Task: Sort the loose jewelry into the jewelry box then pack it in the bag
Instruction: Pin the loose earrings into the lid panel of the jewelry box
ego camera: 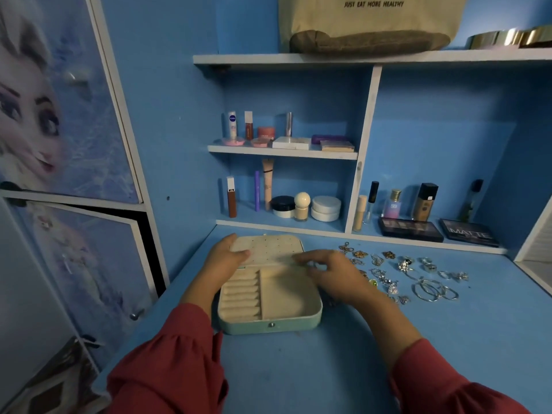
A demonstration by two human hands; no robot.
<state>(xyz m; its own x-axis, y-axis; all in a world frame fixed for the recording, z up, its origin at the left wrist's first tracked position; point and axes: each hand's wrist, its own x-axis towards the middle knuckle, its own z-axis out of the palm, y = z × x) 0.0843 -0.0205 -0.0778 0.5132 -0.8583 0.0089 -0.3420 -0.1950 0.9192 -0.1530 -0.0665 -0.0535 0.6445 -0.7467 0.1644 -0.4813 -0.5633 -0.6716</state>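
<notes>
Head view: we see the mint-green jewelry box with cream lining [270,297] lying open near the middle of the blue desk [298,369], its perforated cream lid [268,249] tipped back toward the far shelves. Our left hand [224,258] grips the lid's left edge, thumb on the inner face and fingers curled behind. Our right hand [325,271] rests at the lid's right end near the hinge, fingers spread and only loosely bent; we cannot tell for certain whether it pinches anything.

Both compartments look bare: the ring rolls on the left and the open tray on the right show no pieces, as far as we can make out.

The loose silver and gold jewelry [406,273] is scattered on the desk to the right of the box, just beyond our right hand, hoops nearest the right, brooches and rings farther back. None of it touches the box.

The beige canvas bag with printed lettering [367,22] sits on the top white shelf [328,58], far and high, well apart from the box.

Our judgement: only the opening is done. Sorting has not begun; every piece is left to place, then the box needs closing and packing into the bag.
</notes>
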